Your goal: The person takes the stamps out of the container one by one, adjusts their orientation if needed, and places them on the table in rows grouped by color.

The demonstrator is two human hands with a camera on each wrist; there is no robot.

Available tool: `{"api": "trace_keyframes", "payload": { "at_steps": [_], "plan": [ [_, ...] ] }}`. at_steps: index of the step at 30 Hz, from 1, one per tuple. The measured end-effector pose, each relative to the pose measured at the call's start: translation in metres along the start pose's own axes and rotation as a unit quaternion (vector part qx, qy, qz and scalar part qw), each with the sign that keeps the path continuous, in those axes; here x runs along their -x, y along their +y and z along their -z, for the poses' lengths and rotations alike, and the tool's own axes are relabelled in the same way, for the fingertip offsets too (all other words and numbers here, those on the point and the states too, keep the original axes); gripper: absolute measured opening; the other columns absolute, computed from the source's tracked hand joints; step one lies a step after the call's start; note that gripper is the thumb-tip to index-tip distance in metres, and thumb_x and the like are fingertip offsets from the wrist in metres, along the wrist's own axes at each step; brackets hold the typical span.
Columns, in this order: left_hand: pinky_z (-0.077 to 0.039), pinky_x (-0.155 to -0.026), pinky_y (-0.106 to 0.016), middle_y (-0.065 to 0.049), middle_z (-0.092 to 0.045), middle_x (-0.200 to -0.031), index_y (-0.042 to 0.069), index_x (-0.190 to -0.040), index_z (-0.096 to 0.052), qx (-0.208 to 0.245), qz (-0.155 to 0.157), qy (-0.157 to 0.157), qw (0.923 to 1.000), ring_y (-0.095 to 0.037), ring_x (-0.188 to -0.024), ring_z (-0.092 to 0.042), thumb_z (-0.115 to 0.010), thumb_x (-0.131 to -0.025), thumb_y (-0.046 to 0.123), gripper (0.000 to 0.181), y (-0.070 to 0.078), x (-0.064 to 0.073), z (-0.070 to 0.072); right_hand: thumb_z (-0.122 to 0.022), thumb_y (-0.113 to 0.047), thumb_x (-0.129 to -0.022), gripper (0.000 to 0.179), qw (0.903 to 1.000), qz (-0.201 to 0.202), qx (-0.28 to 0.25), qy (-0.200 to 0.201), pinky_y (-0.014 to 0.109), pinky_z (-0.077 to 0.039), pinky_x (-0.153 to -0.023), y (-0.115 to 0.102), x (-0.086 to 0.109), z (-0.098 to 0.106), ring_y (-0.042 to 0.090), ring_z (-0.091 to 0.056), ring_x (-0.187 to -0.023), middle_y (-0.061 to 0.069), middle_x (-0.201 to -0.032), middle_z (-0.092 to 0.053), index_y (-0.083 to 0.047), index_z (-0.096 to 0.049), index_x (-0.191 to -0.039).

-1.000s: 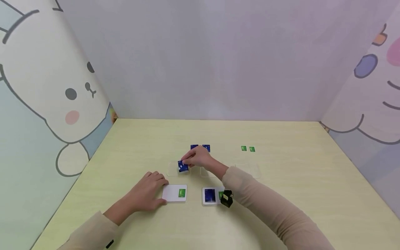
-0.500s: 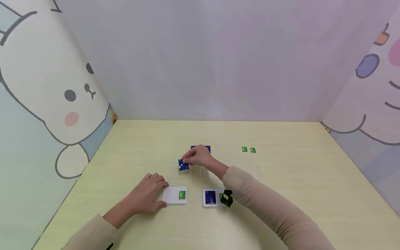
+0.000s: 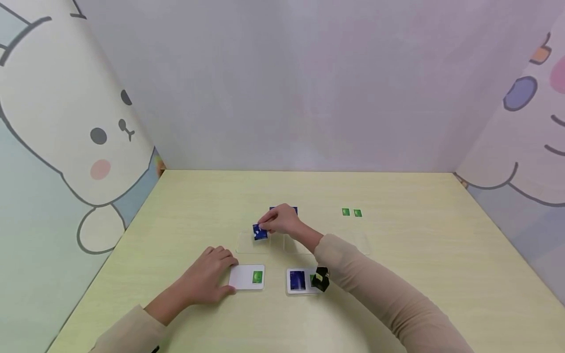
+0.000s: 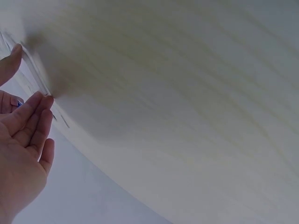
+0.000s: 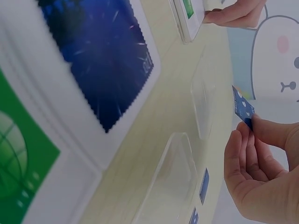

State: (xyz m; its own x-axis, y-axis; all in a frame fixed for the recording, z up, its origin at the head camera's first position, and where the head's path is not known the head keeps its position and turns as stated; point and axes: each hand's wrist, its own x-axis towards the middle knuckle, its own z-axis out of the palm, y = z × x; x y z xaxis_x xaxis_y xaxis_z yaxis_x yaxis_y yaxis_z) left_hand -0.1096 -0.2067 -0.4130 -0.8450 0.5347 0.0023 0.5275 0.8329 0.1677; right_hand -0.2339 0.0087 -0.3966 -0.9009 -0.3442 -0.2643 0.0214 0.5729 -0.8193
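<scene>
Blue stamp (image 3: 260, 232) aloft beyond the white case (image 3: 240, 277)
The right hand (image 3: 282, 219) pinches the blue stamp by its edge, seemingly over a clear lid (image 3: 245, 243) beyond the white case, whose left end the left hand (image 3: 211, 275) grips. Both hands have hardly moved in the last second — the step looks paused, the stamp not yet let go. A second case (image 3: 307, 289) sits right of the white case.

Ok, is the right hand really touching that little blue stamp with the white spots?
Touching. The right wrist view shows it plainly: the right hand pinches one end of the blue stamp.
</scene>
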Motion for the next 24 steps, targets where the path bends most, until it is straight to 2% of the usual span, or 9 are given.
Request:
{"api": "trace_keyframes", "payload": {
  "at_steps": [7, 15, 24],
  "plan": [
    [-0.045, -0.091, -0.042, -0.003, -0.069, -0.109, 0.008, -0.110, -0.069, -0.003, -0.009, 0.011, 0.9999, -0.019, -0.101, -0.058, -0.080, -0.074, 0.038, 0.048, 0.001, 0.002, 0.002, -0.074, -0.016, -0.086, 0.014, 1.0000, -0.003, -0.008, 0.003, 0.024, -0.057, -0.068, 0.000, -0.004, 0.000, 0.009, -0.065, -0.068, 0.010, -0.101, -0.076, -0.007, -0.078, -0.097],
    [-0.045, -0.091, -0.042, -0.003, -0.069, -0.110, 0.008, -0.112, -0.069, 0.001, -0.003, 0.003, 1.0000, -0.018, -0.102, -0.058, -0.080, -0.075, 0.039, 0.049, 0.003, 0.001, 0.001, -0.075, -0.016, -0.086, 0.014, 0.9998, -0.010, -0.012, 0.008, 0.022, -0.054, -0.065, 0.000, -0.007, -0.001, 0.008, -0.064, -0.066, 0.010, -0.098, -0.077, -0.007, -0.078, -0.097],
    [-0.045, -0.091, -0.041, -0.002, -0.069, -0.109, 0.009, -0.111, -0.069, -0.001, -0.004, 0.007, 1.0000, -0.018, -0.101, -0.057, -0.080, -0.075, 0.039, 0.049, 0.001, 0.001, 0.002, -0.075, -0.017, -0.087, 0.015, 0.9998, -0.011, -0.011, 0.011, 0.024, -0.055, -0.067, -0.002, -0.011, 0.001, 0.008, -0.063, -0.066, 0.010, -0.096, -0.077, -0.007, -0.078, -0.097]
  ]
}}
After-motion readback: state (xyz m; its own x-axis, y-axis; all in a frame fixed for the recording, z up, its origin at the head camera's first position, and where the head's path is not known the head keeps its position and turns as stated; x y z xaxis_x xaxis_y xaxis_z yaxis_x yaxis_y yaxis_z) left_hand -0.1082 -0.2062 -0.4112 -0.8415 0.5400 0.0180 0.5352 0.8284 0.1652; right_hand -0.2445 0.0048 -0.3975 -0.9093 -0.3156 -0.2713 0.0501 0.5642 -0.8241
